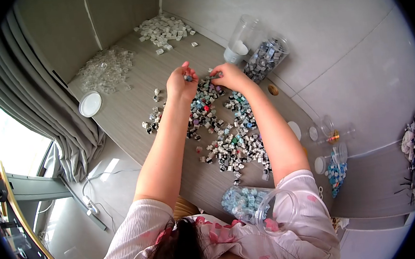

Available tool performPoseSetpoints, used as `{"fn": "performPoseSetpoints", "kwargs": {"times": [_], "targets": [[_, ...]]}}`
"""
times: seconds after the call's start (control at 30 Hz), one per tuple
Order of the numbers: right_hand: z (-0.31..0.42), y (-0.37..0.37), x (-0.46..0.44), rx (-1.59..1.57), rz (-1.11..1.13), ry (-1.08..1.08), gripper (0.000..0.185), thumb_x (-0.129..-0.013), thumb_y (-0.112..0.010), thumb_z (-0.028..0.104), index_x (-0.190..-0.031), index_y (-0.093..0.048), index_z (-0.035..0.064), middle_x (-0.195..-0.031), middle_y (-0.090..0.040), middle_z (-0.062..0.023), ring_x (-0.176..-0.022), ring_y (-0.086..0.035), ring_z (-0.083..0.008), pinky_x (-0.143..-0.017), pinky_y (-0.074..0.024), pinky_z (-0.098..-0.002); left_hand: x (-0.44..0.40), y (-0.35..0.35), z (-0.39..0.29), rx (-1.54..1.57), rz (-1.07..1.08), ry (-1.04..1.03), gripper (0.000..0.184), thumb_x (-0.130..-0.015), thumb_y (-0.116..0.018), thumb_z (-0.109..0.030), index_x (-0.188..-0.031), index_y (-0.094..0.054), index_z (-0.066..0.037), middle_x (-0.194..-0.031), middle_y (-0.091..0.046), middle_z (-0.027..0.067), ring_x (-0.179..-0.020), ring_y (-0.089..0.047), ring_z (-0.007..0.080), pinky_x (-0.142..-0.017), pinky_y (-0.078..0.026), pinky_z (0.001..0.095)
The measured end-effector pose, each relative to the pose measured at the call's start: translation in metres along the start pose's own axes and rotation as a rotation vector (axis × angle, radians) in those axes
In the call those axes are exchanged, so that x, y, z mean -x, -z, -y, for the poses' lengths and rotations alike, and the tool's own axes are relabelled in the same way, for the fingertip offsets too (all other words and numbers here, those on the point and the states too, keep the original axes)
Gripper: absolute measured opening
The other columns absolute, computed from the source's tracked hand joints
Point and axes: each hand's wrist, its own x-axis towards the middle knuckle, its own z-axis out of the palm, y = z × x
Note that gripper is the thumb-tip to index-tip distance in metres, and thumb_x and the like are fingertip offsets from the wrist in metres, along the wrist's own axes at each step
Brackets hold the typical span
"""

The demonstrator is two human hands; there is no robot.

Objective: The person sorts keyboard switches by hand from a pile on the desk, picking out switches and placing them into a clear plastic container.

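Note:
A mixed pile of small keyboard switches (228, 147), black, white, grey and pale blue with a few coloured ones, spreads over the table below and between my arms. My left hand (179, 85) is raised over the pile's far end, its fingers curled around a few small switches (188, 78). Beside it, my right hand (234, 77) reaches to the pile's upper edge. Its thumb and fingers close on a greyish switch (216, 75), partly hidden by the fingertips.
White square pieces (164, 30) and clear pieces (107, 69) lie heaped at the back. An upright clear jar (243, 34) and a tipped jar of dark switches (266, 56) stand by the wall. A jar of pale blue switches (245, 202) lies near my chest. A white lid (90, 104) rests at the left edge.

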Motion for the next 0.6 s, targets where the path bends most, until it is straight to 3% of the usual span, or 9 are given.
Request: {"fn": "performPoseSetpoints", "kwargs": {"times": [0.13, 0.23, 0.27, 0.33, 0.4, 0.43, 0.5, 0.57, 0.6], "targets": [[0.026, 0.011, 0.001, -0.220, -0.181, -0.007, 0.030, -0.076, -0.076, 0.024, -0.096, -0.070, 0.0025, -0.078, -0.068, -0.0077, -0.074, -0.063, -0.0167, -0.069, -0.0508, -0.0308, 0.002, -0.003, 0.001, -0.063, 0.011, 0.037, 0.021, -0.094, -0.044, -0.010, -0.109, -0.053, 0.001, -0.091, -0.050, 0.0071, -0.081, -0.049, 0.0190, -0.078, -0.046, 0.0335], [0.060, 0.017, 0.005, -0.400, -0.080, 0.210, 0.026, -0.080, -0.074, 0.021, -0.098, -0.068, 0.0025, -0.090, -0.067, -0.0056, -0.080, -0.061, -0.0131, -0.074, -0.0497, -0.0291, 0.009, -0.005, 0.004, -0.024, 0.076, 0.223, 0.025, -0.098, -0.036, -0.015, -0.110, -0.051, 0.001, -0.102, -0.051, 0.0104, -0.089, -0.053, 0.0214, -0.087, -0.048, 0.0407], [0.069, 0.019, 0.006, -0.248, -0.030, 0.326, 0.024, -0.085, -0.070, 0.020, -0.100, -0.067, 0.0020, -0.092, -0.066, -0.0047, -0.079, -0.060, -0.0112, -0.075, -0.0505, -0.0283, 0.009, -0.004, 0.007, -0.003, 0.112, 0.246, 0.026, -0.099, -0.034, -0.015, -0.109, -0.051, 0.001, -0.104, -0.052, 0.0112, -0.091, -0.054, 0.0218, -0.089, -0.048, 0.0424], [0.082, 0.019, 0.007, -0.386, 0.105, 0.192, 0.021, -0.088, -0.065, 0.018, -0.103, -0.067, 0.0020, -0.091, -0.066, -0.0045, -0.080, -0.061, -0.0122, -0.076, -0.0510, -0.0282, 0.008, -0.002, 0.008, 0.042, 0.189, 0.283, 0.028, -0.100, -0.030, -0.016, -0.108, -0.050, 0.000, -0.109, -0.054, 0.0127, -0.095, -0.056, 0.0227, -0.091, -0.049, 0.0458], [0.082, 0.017, 0.001, -0.672, 0.182, 0.036, 0.020, -0.094, -0.056, 0.012, -0.107, -0.067, 0.0026, -0.093, -0.067, -0.0051, -0.083, -0.063, -0.0144, -0.079, -0.0522, -0.0287, 0.004, -0.002, 0.006, 0.104, 0.099, 0.300, 0.026, -0.100, -0.030, -0.015, -0.107, -0.051, 0.000, -0.102, -0.055, 0.0126, -0.091, -0.057, 0.0225, -0.089, -0.050, 0.0441], [0.072, 0.013, -0.006, -0.640, 0.066, 0.053, 0.020, -0.093, -0.055, 0.010, -0.107, -0.067, 0.0024, -0.093, -0.067, -0.0052, -0.083, -0.063, -0.0139, -0.078, -0.0523, -0.0288, 0.001, -0.001, 0.004, 0.136, 0.053, 0.307, 0.026, -0.100, -0.031, -0.014, -0.106, -0.051, 0.000, -0.099, -0.055, 0.0125, -0.089, -0.057, 0.0224, -0.088, -0.051, 0.0433], [0.052, 0.007, -0.016, -0.572, -0.170, 0.085, 0.020, -0.093, -0.053, 0.007, -0.107, -0.067, 0.0020, -0.093, -0.067, -0.0053, -0.083, -0.063, -0.0128, -0.076, -0.0525, -0.0289, -0.007, 0.002, 0.002, 0.206, -0.045, 0.206, 0.021, -0.100, -0.035, -0.011, -0.100, -0.052, 0.000, -0.085, -0.054, 0.0101, -0.075, -0.056, 0.0200, -0.072, -0.054, 0.0334], [0.038, 0.006, -0.013, -0.105, -0.088, 0.129, 0.025, -0.083, -0.055, 0.000, -0.104, -0.068, 0.0047, -0.098, -0.067, -0.0092, -0.089, -0.064, -0.0196, -0.078, -0.0517, -0.0331, -0.015, 0.009, -0.004, 0.262, -0.069, 0.108, 0.019, -0.099, -0.037, -0.011, -0.096, -0.053, 0.000, -0.080, -0.053, 0.0086, -0.069, -0.053, 0.0180, -0.062, -0.052, 0.0276], [0.026, 0.000, -0.012, 0.055, -0.028, 0.184, 0.027, -0.080, -0.056, -0.001, -0.104, -0.069, 0.0055, -0.100, -0.066, -0.0103, -0.091, -0.064, -0.0221, -0.079, -0.0513, -0.0340, -0.027, 0.024, -0.007, 0.283, 0.063, 0.124, 0.019, -0.099, -0.042, -0.015, -0.094, -0.054, -0.001, -0.077, -0.052, 0.0068, -0.064, -0.051, 0.0157, -0.052, -0.045, 0.0237]]}}
